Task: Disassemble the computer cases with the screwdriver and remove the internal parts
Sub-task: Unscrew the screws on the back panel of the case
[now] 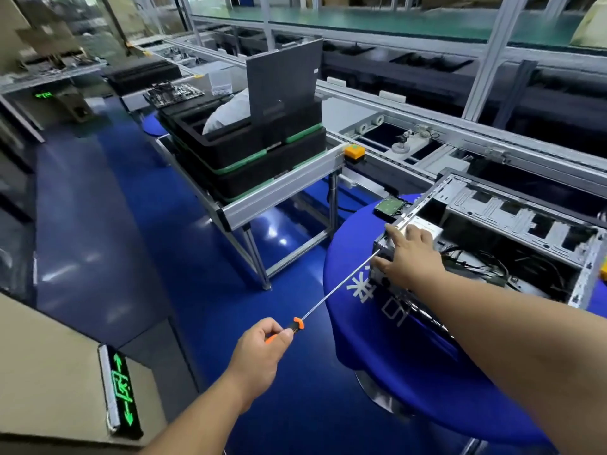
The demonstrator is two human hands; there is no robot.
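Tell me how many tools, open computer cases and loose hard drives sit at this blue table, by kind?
Screwdriver: 1, gripped by the left hand
Open computer case: 1, with the right hand on its corner
Loose hard drive: 1, on the blue table
Total: 3

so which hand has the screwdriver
The left hand: its fingers curl round the orange-and-black handle of the screwdriver, whose tip reaches the case. The right hand holds no tool and rests on the case corner.
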